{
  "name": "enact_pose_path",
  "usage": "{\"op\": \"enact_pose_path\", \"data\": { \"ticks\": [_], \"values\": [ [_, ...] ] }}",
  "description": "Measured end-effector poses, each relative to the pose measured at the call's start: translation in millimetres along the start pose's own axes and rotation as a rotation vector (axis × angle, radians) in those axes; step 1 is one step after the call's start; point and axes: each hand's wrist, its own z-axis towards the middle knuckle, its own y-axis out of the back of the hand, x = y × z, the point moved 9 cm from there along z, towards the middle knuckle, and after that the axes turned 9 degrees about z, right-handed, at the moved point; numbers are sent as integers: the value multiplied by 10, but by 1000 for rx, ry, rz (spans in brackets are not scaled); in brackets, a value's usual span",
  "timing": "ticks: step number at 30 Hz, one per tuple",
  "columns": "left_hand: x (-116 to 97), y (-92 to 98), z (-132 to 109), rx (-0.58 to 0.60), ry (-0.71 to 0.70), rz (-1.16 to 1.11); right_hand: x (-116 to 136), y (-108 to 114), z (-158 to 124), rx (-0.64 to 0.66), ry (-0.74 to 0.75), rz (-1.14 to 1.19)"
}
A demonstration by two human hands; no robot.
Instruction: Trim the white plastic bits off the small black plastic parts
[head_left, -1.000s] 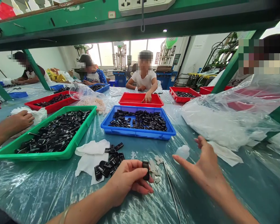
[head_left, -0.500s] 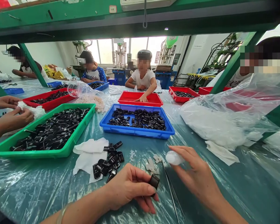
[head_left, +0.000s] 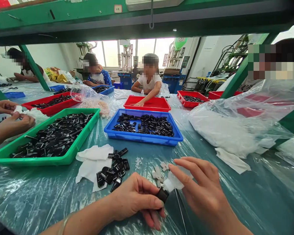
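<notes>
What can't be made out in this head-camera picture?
Head view:
Black piece: left hand covers most of it.
White bottle: right hand hides part of it.
Tweezers: bottom edge cuts off the lower end.
Pieces in far red tray: too small to tell apart.

Left hand (head_left: 134,200) pinching black piece (head_left: 162,195), right hand (head_left: 201,186) tilting white bottle (head_left: 174,181) — apparently touching it

Long workbench (head_left: 39,195) under clear plastic sheeting. Directly on it: green tray (head_left: 39,160), blue tray (head_left: 142,139), red tray (head_left: 147,109), white wipe (head_left: 91,163), loose black pieces (head_left: 111,173).
</notes>
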Motion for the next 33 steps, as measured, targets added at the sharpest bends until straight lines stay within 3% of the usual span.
{"op": "enact_pose_path", "data": {
  "ticks": [12, 33],
  "values": [
    [27, 12, 25, -5, 7, 13, 86, 127, 43, -76, 38, -33],
    [-19, 16, -23, 0, -13, 14, 59, 149, 57, -87, 89, 131]
  ]
}}
